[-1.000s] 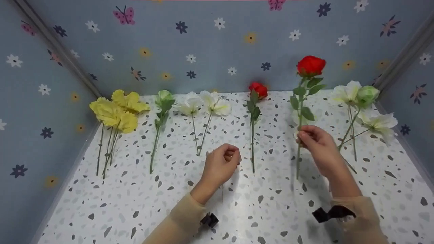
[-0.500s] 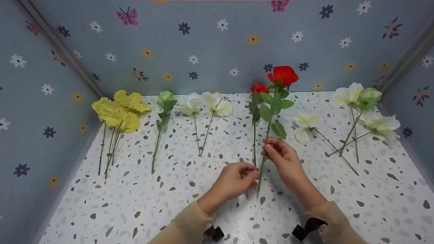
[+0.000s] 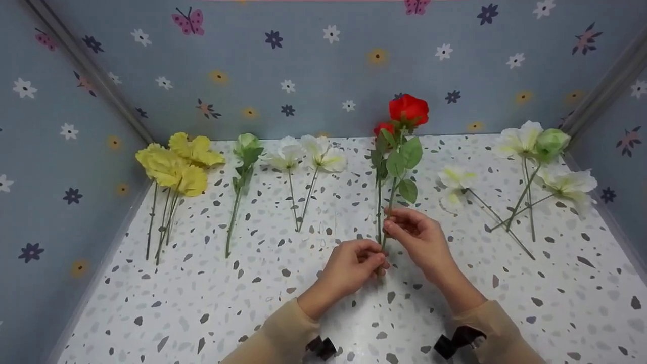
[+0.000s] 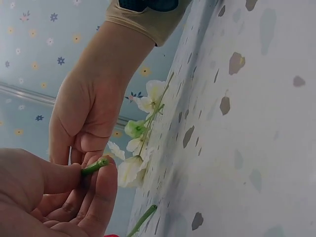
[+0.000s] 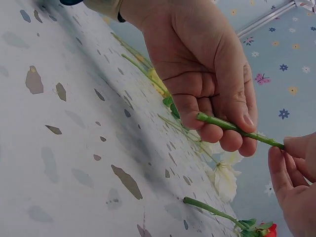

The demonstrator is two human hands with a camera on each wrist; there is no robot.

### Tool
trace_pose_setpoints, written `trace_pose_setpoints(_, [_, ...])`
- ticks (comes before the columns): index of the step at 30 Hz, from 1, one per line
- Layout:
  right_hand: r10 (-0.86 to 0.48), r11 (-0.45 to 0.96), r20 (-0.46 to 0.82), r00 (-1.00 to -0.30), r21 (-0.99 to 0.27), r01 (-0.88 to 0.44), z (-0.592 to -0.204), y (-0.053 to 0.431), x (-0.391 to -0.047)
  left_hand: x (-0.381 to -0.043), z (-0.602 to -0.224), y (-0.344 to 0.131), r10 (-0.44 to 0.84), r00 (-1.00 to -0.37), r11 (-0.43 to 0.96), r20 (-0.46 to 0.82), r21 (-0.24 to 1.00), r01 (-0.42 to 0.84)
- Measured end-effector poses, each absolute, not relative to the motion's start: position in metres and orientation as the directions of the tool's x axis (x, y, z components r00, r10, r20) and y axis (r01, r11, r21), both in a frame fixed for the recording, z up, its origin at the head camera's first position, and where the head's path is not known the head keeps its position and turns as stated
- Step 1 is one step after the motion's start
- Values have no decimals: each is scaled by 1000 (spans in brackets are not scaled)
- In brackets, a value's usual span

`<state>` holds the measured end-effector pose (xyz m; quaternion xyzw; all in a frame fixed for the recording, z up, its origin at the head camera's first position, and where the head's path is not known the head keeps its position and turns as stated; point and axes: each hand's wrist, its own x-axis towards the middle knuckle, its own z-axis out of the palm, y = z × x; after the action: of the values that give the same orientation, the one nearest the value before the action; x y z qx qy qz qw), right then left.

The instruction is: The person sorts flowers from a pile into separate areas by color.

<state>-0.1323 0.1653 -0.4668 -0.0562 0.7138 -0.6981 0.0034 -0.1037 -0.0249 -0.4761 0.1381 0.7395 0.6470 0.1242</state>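
Observation:
In the head view my right hand [image 3: 424, 245] pinches the stem of a red artificial rose [image 3: 408, 109], which stands off the table. My left hand [image 3: 354, 265] holds the same stem close to its lower end. The right wrist view shows the cut end of this rose stem [image 5: 217, 121] across the left hand's fingers [image 5: 212, 132], with the thumb on it. Another red rose [image 3: 382, 129] lies on the table, just behind and left of the held one, partly covered by its leaves. Its stem end [image 4: 144, 218] appears below both hands in the left wrist view.
Yellow flowers [image 3: 169, 164] lie at far left, then a pale green rose [image 3: 246, 144] and two white flowers [image 3: 321, 155]. On the right are several white flowers [image 3: 520, 136] and a green bud [image 3: 551, 144]. Patterned walls [image 3: 303, 71] enclose the speckled table [image 3: 212, 313] behind and at the sides.
My right hand has carried the red rose left, from near the right-hand flowers to beside the lying rose. The left hand has moved right and taken hold of the stem's lower end.

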Motion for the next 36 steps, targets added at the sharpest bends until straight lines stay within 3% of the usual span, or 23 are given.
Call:
trace_pose_setpoints(5, [-80, 92, 105, -991, -989, -112, -466, 163, -132, -104, -477, -24, 340, -940, 157, 30, 984, 88])
trace_pose_setpoints(21, [-133, 82, 148, -980, -984, -160, -461, 167, -131, -103, -468, -28, 364, -931, 200, -20, 978, 57])
trace_pose_setpoints(28, [-185, 155, 154, -970, -971, -184, -456, 182, -135, -106, -465, -33, 348, -937, 226, -12, 971, 72])
trace_pose_setpoints(36, [-23, 343, 130, -991, -930, -130, -450, 244, -156, -116, -456, -49, 280, -959, 297, -38, 954, 49])
